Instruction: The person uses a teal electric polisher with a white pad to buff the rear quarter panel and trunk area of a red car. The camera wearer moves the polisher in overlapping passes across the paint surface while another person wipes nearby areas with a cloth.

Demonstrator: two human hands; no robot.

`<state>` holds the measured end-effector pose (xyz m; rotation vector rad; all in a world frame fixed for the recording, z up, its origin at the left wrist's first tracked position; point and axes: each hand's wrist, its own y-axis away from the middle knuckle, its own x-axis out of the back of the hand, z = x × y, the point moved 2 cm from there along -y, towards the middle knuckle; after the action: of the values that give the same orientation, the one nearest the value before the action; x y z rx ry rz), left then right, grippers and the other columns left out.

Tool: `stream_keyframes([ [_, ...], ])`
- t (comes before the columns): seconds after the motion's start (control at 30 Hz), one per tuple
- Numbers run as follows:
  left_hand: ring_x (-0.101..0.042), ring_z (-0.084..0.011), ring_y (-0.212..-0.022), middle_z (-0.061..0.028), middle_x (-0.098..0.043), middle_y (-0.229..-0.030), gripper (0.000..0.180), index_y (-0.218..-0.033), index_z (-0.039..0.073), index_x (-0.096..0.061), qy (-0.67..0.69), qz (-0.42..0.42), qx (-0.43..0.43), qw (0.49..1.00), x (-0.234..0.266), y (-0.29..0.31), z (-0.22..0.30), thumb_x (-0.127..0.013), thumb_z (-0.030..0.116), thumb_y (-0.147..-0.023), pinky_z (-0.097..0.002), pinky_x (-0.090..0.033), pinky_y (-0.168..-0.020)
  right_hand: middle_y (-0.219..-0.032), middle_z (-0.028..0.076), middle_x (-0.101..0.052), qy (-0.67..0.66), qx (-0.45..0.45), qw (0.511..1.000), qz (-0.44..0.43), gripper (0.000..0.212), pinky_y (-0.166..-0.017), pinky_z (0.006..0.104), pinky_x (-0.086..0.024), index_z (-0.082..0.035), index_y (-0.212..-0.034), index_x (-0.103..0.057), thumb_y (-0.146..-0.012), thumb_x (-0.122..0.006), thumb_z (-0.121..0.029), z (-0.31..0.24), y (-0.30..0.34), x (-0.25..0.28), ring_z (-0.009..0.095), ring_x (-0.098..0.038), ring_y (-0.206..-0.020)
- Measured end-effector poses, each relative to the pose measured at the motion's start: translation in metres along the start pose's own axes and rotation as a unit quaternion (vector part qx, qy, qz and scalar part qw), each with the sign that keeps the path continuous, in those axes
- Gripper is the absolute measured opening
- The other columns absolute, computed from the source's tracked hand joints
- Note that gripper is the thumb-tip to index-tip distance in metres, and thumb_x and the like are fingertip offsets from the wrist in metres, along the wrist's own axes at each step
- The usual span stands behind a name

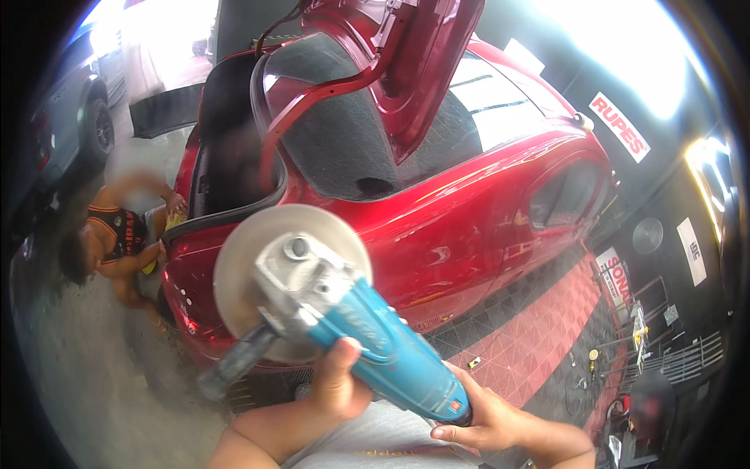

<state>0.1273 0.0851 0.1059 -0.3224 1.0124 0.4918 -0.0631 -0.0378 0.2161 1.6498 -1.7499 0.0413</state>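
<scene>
Both my hands hold a teal polisher with a silver gear head, tilted up in front of me. Its round off-white pad is in front of the rear corner of a red car; I cannot tell whether they touch. My left hand grips the body behind the head, thumb on the near side, its other fingers mostly hidden. At the rear end, my right hand is closed around the handle. A black side handle sticks out to the left, with no hand on it.
The car's trunk lid stands raised. A co-worker crouches at the car's rear, one hand on it holding something yellow. Red and dark floor tiles lie to the right, near a metal rack. A grey vehicle stands far left.
</scene>
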Motion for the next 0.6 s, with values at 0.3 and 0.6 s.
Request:
stream_keyframes([
  [0.3,-0.064,-0.0161,-0.121,-0.0064,-0.066,-0.128,0.060,-0.140,0.004,-0.059,-0.008,-0.184,0.084,0.979,-0.053,-0.137,-0.141,-0.090,0.019,-0.091,-0.0402,-0.056,-0.104,-0.132,0.018,-0.074,-0.071,-0.006,0.926,0.372,0.093,-0.107,0.0419,-0.055,-0.003,-0.155,-0.043,-0.083,-0.099,-0.021,0.206,-0.005,0.014,0.026,-0.072,-0.121],
  [0.6,-0.051,-0.0352,-0.152,-0.0149,-0.054,-0.158,0.098,-0.164,0.008,-0.038,-0.128,-0.180,0.090,0.971,0.061,-0.075,-0.116,-0.094,0.027,-0.086,-0.0579,-0.042,-0.127,-0.137,0.024,-0.072,-0.075,-0.003,0.952,0.295,0.100,-0.109,0.0449,-0.057,-0.012,-0.165,-0.036,-0.087,-0.096,-0.034,0.225,-0.059,-0.072,0.034,-0.073,-0.128],
])
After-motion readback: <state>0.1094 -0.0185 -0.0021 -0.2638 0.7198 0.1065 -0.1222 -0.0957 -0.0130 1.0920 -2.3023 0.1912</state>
